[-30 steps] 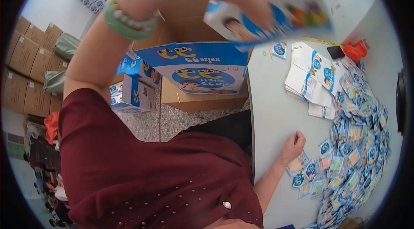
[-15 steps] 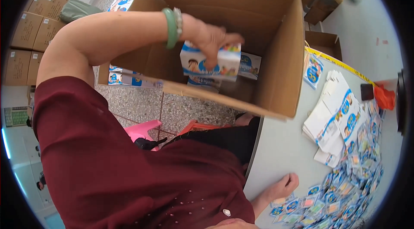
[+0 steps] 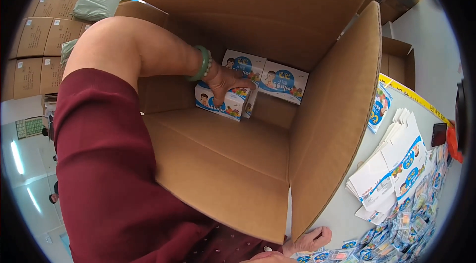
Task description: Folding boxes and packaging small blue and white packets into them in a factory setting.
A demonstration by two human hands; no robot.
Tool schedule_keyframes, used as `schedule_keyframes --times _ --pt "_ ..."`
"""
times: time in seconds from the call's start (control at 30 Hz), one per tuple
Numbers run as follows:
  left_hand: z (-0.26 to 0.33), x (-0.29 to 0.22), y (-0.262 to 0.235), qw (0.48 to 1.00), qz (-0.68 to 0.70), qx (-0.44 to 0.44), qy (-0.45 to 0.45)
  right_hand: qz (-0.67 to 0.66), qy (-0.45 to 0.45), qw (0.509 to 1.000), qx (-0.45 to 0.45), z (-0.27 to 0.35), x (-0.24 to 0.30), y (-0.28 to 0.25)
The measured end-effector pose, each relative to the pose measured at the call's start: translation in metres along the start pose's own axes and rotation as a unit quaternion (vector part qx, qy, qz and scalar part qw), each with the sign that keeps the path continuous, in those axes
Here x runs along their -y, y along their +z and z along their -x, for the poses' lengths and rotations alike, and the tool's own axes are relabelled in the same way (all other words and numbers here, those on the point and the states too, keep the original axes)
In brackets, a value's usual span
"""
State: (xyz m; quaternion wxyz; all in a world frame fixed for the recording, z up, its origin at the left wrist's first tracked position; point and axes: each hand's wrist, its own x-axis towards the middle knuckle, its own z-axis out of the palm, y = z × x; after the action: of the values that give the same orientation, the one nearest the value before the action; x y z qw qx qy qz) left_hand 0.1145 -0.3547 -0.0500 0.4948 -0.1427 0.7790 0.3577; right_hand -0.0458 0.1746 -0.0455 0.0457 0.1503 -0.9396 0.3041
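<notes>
My left hand (image 3: 227, 83), with a green bangle and a beaded bracelet at its wrist, reaches deep into a large open cardboard carton (image 3: 218, 164). Its fingers and thumb straddle a small white printed box (image 3: 217, 106) low inside, beside another box that it partly covers. Two more such boxes lie flat there: a white box (image 3: 283, 81) on the right and a white box (image 3: 244, 62) behind the hand. My right hand (image 3: 311, 239) rests on the table's near part with fingers curled in, nothing visible in them, close to a heap of small sachets (image 3: 391, 233).
Flattened white box blanks (image 3: 391, 164) are stacked on the table (image 3: 342, 213) right of the carton. A dark phone-like object (image 3: 439, 134) and red plastic (image 3: 453, 144) lie beyond. Stacked brown cartons (image 3: 34, 35) stand at far left; another open carton (image 3: 396, 62) is behind the table.
My left hand has lowered the small box to the carton's bottom. The carton now appears larger and tilted toward me, showing its inside. My right hand stays on the table.
</notes>
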Motion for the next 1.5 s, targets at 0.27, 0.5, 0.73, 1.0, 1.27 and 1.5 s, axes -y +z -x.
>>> schedule_keyframes --times 0.27,0.5,0.73,1.0,1.27,1.5 --pt "-0.003 0.007 -0.025 0.988 0.139 0.03 0.067 0.036 0.088 0.995 -0.009 0.006 -0.038 0.004" --pt "-0.001 -0.019 -0.062 0.947 0.319 -0.039 0.004 0.012 -0.035 0.999 -0.005 -0.004 -0.019 0.0" --pt "-0.007 -0.075 -0.023 0.887 0.436 -0.119 0.094 -0.017 -0.019 1.0 -0.011 -0.001 -0.009 0.002" --pt "-0.045 -0.069 0.0 0.938 0.224 -0.255 0.073 -0.043 0.014 0.999 -0.011 -0.001 -0.01 0.006" --pt "-0.053 -0.077 -0.03 0.933 0.312 -0.144 0.103 -0.035 0.037 0.999 -0.004 -0.002 -0.008 0.004" --pt "-0.057 -0.072 -0.028 0.95 0.26 -0.107 0.137 -0.067 0.033 0.997 0.001 0.003 -0.019 0.005"
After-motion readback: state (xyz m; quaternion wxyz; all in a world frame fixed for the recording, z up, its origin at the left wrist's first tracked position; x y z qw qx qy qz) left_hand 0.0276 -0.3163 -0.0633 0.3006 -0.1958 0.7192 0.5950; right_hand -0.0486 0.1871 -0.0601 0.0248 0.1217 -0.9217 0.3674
